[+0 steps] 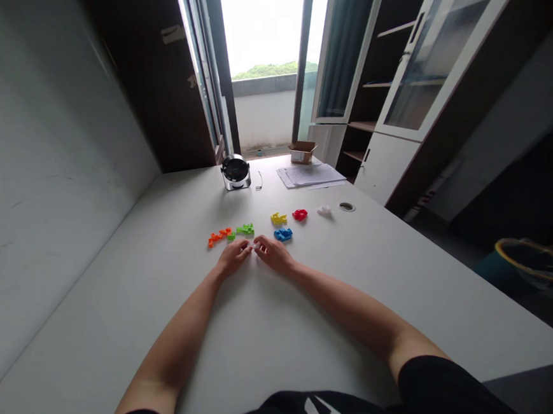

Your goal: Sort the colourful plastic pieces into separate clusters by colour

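Note:
Close together over the white table (267, 335), my left hand (234, 255) and my right hand (273, 252) both pinch small whitish plastic pieces (253, 246) between their fingertips. Fingers cover much of these pieces, so I cannot tell whether they are joined. Just beyond my left hand lie orange plastic pieces (219, 236) and green plastic pieces (244, 229). Past my right hand are a blue plastic cluster (283, 234), a yellow one (278, 218) and a red one (300, 215). Farther right sits a whitish plastic cluster (324, 211).
A round black device on a stand (236, 172) stands at the far edge, with a thin bent wire (259, 181) beside it. Papers (310, 175) and an open cardboard box (303, 152) occupy the far right. A round cable hole (347, 207) pierces the tabletop. The wall (54, 186) borders the left.

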Demonstrator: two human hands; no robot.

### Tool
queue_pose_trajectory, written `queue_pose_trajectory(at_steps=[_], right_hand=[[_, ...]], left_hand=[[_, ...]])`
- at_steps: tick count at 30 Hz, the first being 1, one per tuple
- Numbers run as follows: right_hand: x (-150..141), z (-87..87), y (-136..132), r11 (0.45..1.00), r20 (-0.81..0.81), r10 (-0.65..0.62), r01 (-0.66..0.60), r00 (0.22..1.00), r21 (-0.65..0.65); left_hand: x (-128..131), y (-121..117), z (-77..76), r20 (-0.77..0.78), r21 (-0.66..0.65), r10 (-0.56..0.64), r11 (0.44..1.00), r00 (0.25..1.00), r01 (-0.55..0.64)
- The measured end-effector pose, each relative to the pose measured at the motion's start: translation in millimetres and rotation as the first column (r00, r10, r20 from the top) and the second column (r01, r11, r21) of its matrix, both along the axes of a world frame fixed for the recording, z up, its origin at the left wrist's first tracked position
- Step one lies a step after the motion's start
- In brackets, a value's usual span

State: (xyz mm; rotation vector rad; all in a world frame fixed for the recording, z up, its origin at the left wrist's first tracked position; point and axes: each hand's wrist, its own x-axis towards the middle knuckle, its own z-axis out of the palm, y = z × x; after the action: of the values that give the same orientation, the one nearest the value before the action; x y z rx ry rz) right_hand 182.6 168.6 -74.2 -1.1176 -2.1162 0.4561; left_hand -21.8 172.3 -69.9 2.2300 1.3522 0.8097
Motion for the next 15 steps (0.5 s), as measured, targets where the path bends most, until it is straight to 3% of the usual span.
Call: queue_pose_trajectory(at_steps=[15], right_hand=[[0.0, 0.8, -0.9, 1.000, -0.003, 0.001, -0.001, 1.000, -0.015]], left_hand=[[-0.1, 0.6, -2.1, -0.007, 0.016, 0.003, 1.000, 1.000, -0.003]])
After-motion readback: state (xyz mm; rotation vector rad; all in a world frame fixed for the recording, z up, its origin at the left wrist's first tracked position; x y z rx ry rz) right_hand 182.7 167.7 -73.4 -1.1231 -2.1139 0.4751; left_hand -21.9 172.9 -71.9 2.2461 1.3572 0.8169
